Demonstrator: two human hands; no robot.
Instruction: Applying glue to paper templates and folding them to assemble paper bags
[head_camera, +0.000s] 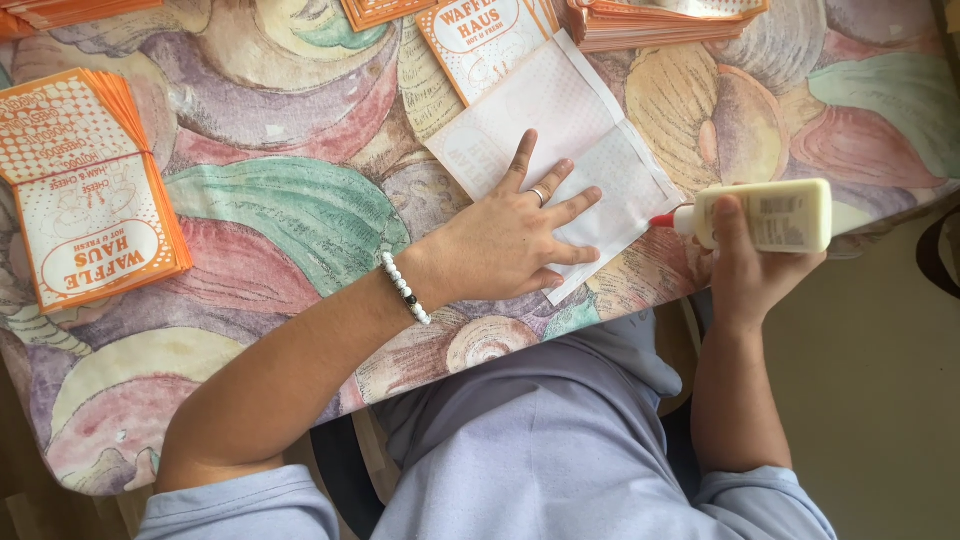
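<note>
White glue bottle (765, 215) sat gripped in your right hand (745, 275), nozzle at the sheet's (560, 120) lower right edge; your left hand (510, 240) lay flat, fingers spread, pinning it mid-frame. Squeezing hard could flood glue onto the tablecloth (300, 210). Orange stacks (90, 190) lay upper left.

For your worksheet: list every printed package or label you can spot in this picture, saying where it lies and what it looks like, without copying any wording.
Glue bottle: in the right hand at the table's right edge; cream, red nozzle, printed label.
Flat paper bag: under the left hand, centre; white, pale dotted print.
Bag stack: left side; orange and white.
Printed bag: top centre; orange and white.
Second stack: top right; orange-edged.
</note>
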